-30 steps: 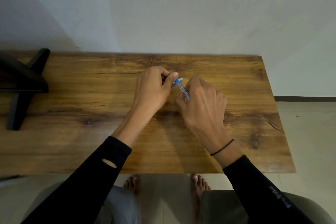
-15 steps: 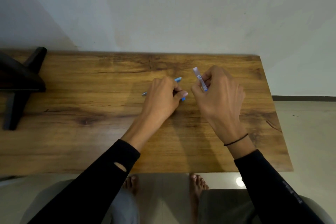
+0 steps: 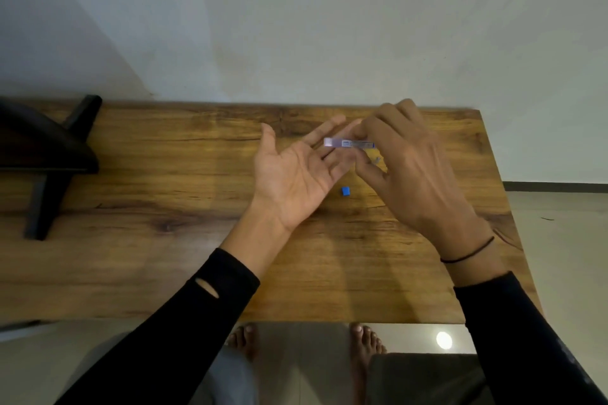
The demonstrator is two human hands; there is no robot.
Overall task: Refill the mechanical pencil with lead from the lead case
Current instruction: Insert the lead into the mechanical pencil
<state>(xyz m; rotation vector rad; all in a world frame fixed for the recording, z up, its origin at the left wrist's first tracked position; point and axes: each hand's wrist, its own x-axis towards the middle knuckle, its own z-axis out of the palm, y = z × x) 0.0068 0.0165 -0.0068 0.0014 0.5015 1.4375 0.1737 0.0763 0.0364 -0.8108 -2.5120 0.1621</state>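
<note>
My right hand (image 3: pixel 418 181) pinches a slim clear lead case (image 3: pixel 348 143) with a printed label. It holds the case level above the wooden table (image 3: pixel 158 273). My left hand (image 3: pixel 292 174) lies open, palm up, with its fingers just under the case's left end. A small blue cap (image 3: pixel 345 191) sits on the table between the two hands. A small grey bit (image 3: pixel 376 160) shows between my right fingers; I cannot tell what it is. The mechanical pencil is not visible and may lie behind my hands.
A black stand with angled legs (image 3: pixel 46 158) sits on the table's far left. The wall runs right behind the table. The table's right edge (image 3: pixel 503 194) is close to my right hand. Bare feet (image 3: pixel 365 340) show on the floor under the near edge.
My left hand let go of the pencil, turned palm up and opened. My right hand swung the lead case from upright to level over the left fingers. A blue cap now lies on the table.
</note>
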